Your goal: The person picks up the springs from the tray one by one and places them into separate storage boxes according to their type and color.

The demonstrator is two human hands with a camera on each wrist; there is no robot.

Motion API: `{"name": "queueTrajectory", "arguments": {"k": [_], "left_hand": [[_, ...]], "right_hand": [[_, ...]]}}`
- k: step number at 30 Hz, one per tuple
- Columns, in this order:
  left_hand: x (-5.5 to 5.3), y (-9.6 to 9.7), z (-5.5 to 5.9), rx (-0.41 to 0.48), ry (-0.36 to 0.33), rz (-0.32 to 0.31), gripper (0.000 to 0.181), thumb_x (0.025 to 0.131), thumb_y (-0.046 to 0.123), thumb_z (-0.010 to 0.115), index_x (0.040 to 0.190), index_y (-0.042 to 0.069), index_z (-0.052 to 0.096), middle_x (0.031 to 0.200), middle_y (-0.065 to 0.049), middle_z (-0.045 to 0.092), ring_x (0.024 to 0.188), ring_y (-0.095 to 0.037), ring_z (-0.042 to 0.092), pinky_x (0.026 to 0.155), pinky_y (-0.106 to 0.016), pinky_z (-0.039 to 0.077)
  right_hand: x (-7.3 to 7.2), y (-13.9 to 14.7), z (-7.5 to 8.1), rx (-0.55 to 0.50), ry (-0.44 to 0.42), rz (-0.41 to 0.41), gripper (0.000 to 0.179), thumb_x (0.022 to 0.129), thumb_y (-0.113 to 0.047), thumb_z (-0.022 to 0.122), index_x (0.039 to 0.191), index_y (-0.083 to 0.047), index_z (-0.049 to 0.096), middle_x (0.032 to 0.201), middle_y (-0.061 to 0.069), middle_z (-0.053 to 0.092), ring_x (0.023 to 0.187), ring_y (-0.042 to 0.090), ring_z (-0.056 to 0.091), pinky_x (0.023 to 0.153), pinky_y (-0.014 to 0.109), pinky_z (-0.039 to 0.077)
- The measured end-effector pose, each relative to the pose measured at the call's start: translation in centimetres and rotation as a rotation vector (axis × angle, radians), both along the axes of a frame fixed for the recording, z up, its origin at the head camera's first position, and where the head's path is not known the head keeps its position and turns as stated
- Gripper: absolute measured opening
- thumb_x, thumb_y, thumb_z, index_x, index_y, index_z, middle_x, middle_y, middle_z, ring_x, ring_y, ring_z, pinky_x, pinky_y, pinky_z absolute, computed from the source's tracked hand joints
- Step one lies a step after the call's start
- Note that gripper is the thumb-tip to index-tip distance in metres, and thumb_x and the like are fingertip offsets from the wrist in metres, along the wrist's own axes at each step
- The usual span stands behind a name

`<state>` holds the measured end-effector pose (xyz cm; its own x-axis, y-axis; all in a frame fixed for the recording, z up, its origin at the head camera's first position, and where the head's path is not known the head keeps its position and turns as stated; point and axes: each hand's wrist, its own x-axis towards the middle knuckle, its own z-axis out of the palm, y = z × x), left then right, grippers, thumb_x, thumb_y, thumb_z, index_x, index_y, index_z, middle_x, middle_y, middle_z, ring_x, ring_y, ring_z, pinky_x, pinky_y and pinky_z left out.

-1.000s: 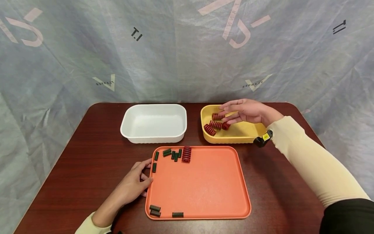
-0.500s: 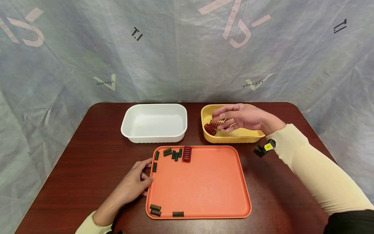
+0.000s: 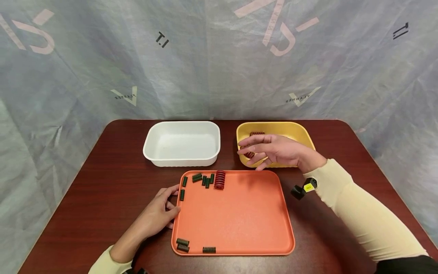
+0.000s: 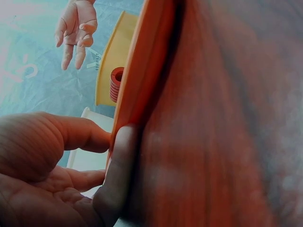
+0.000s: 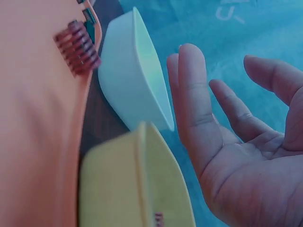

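Note:
My left hand (image 3: 155, 213) holds the left edge of the orange tray (image 3: 239, 217); in the left wrist view its thumb and fingers (image 4: 85, 135) pinch the rim. My right hand (image 3: 278, 150) hovers over the near side of the yellow bin (image 3: 301, 131), fingers spread, holding nothing. Red compression springs (image 3: 257, 133) lie in that bin, partly covered by the hand. One large red spring (image 3: 220, 180) stays by the tray's far rim. Beside it are several small dark green springs (image 3: 207, 182); others (image 3: 183, 242) lie along the left and near rims.
A white bin (image 3: 181, 146) stands left of the yellow one, behind the tray. All of it rests on a dark red-brown table (image 3: 102, 190). A grey printed sheet (image 3: 205, 76) hangs behind the table.
My right hand has moved from above the red springs in the yellow bin back toward the tray, and a little left. The left hand keeps its place on the tray.

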<state>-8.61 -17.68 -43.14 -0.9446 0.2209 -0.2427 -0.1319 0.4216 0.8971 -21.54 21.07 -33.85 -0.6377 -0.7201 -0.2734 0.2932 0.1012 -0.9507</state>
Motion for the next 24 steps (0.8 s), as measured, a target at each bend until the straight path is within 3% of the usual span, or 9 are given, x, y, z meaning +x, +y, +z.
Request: {"name": "queueTrajectory", "arguments": {"k": [12,24], "left_hand": [[0.0,0.0,-0.1,0.004,0.004,-0.002,0.064,0.095,-0.008,0.064,0.155,0.002,0.040,0.140,-0.019,0.042,0.082,-0.023,0.064,0.050,-0.036,0.062],[-0.1,0.0,-0.2,0.005,-0.001,-0.005,0.065,0.095,-0.009,0.064,0.155,0.002,0.040,0.140,-0.019,0.042,0.082,-0.023,0.064,0.051,-0.036,0.062]], "right_hand": [[2.1,-2.1,-2.0,-0.054,-0.029,0.024,0.048,0.107,-0.013,0.056,0.154,-0.007,0.046,0.155,0.017,0.047,0.116,0.039,0.067,0.083,0.046,0.064],[3.5,-3.4,-4.3,-0.081,-0.043,0.031,0.056,0.107,-0.013,0.055,0.159,-0.006,0.035,0.165,0.022,0.028,0.125,0.056,0.054,0.089,0.057,0.060]]}}
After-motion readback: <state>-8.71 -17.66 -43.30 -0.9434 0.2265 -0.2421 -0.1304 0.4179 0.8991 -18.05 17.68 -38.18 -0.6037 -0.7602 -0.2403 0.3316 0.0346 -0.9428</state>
